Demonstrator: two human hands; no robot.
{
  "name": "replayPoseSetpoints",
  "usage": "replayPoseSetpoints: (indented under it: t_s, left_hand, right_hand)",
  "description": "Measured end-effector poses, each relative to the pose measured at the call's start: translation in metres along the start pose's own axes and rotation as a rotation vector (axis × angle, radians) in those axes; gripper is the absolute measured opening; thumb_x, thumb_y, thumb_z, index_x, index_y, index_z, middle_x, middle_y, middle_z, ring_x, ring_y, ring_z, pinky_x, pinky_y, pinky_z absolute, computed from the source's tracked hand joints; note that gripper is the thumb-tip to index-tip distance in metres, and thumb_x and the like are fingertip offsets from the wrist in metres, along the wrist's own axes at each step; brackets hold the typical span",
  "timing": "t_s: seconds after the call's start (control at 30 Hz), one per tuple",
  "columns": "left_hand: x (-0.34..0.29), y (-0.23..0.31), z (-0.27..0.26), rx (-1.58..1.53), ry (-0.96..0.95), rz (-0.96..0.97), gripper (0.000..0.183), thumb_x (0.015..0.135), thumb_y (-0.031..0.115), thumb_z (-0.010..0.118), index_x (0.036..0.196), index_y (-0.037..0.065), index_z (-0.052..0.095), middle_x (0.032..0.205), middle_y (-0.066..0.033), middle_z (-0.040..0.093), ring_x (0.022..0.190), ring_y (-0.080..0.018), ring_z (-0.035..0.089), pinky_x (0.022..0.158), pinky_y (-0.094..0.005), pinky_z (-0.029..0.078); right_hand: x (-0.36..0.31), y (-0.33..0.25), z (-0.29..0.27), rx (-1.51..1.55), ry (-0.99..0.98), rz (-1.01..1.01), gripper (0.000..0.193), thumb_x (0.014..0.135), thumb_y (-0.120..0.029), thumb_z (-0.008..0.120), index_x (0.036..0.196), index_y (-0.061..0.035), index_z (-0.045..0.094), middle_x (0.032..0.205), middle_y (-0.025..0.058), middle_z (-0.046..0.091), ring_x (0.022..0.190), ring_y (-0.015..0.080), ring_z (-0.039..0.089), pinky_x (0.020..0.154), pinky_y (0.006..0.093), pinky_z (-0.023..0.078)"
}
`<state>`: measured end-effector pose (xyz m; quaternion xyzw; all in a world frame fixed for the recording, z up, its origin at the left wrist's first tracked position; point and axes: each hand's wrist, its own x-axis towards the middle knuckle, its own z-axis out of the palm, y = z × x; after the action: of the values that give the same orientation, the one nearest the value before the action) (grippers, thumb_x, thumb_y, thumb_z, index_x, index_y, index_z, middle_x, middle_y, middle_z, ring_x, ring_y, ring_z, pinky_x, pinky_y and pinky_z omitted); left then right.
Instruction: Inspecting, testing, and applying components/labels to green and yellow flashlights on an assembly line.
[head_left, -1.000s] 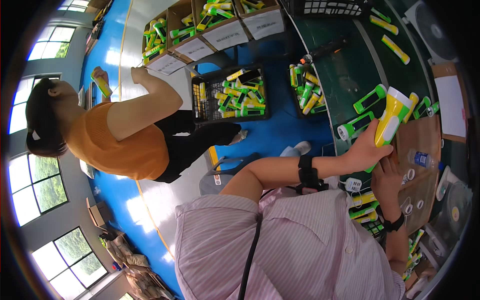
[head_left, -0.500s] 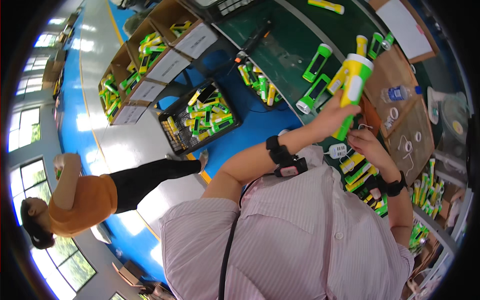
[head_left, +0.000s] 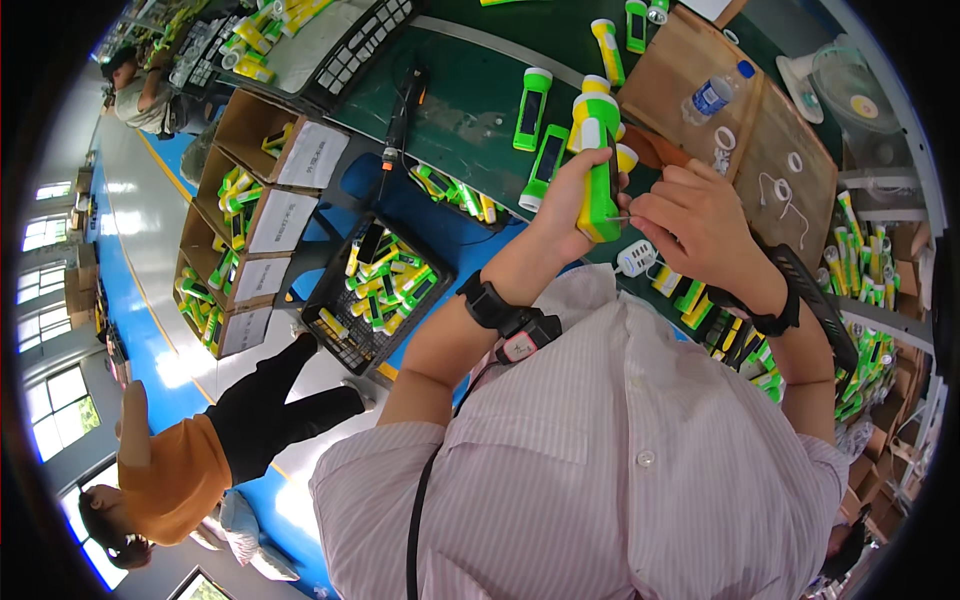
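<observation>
While we held the green-and-yellow plastic torch (head_left: pixel 598 170) upright above the dark green workbench (head_left: pixel 470 100), our left hand (head_left: pixel 572 195) was wrapped tight round its body, lens end up. Our right hand (head_left: pixel 690 215) pinched a thin pale pin or wire at the torch's side, fingertips pressed together; what exactly it was we could not tell. We judged this torch to be mid-assembly, the small part at its side not yet seated. Several like torches (head_left: pixel 540 130) lay finished or waiting on the bench just beyond it, and a black mesh crate (head_left: pixel 375 285) below held many more. Cardboard boxes (head_left: pixel 265 190) with more torches stood along the blue floor (head_left: pixel 160 270), where a person in an orange top (head_left: pixel 170 475) bent over.
</observation>
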<state>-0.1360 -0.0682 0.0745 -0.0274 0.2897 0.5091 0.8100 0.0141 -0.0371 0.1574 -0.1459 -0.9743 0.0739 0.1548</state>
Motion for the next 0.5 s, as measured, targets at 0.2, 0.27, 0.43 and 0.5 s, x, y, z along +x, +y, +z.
replayPoseSetpoints:
  t_s: [0.2, 0.27, 0.43, 0.5]
  left_hand:
    - [0.003, -0.009, 0.009, 0.018, 0.001, -0.062, 0.026, 0.077, 0.030, 0.055, 0.094, 0.012, 0.047, 0.078, -0.0030, 0.052, 0.061, -0.0154, 0.051, 0.057, -0.0316, 0.044]
    - [0.004, -0.013, 0.014, 0.049, -0.008, -0.106, 0.025, 0.080, 0.028, 0.051, 0.099, 0.012, 0.048, 0.081, -0.0028, 0.054, 0.066, -0.0157, 0.054, 0.060, -0.0321, 0.045]
    - [-0.002, -0.022, 0.023, 0.137, -0.022, -0.294, 0.026, 0.082, 0.029, 0.049, 0.102, 0.013, 0.048, 0.082, -0.0029, 0.055, 0.074, -0.0162, 0.057, 0.067, -0.0334, 0.047]
    - [-0.005, -0.023, 0.025, 0.140, 0.060, -0.274, 0.026, 0.080, 0.027, 0.051, 0.101, 0.013, 0.047, 0.081, -0.0036, 0.054, 0.070, -0.0162, 0.055, 0.063, -0.0326, 0.046]
  right_hand:
    - [-0.010, -0.002, -0.005, -0.005, 0.046, 0.018, 0.011, 0.069, -0.013, 0.060, 0.078, -0.0094, 0.054, 0.062, 0.0002, 0.052, 0.059, 0.0163, 0.050, 0.054, 0.0286, 0.035]
    - [-0.013, -0.002, -0.004, -0.120, -0.019, -0.082, 0.011, 0.068, -0.013, 0.059, 0.077, -0.0095, 0.054, 0.060, -0.0001, 0.051, 0.058, 0.0160, 0.050, 0.054, 0.0287, 0.035]
    - [-0.019, -0.005, -0.001, -0.284, -0.149, -0.231, 0.014, 0.065, -0.011, 0.057, 0.077, -0.0096, 0.050, 0.054, 0.0001, 0.050, 0.052, 0.0166, 0.052, 0.050, 0.0308, 0.036]
    - [-0.021, -0.008, 0.000, -0.141, -0.227, -0.036, 0.017, 0.063, -0.009, 0.057, 0.078, -0.0093, 0.049, 0.051, 0.0028, 0.049, 0.045, 0.0192, 0.051, 0.045, 0.0333, 0.035]
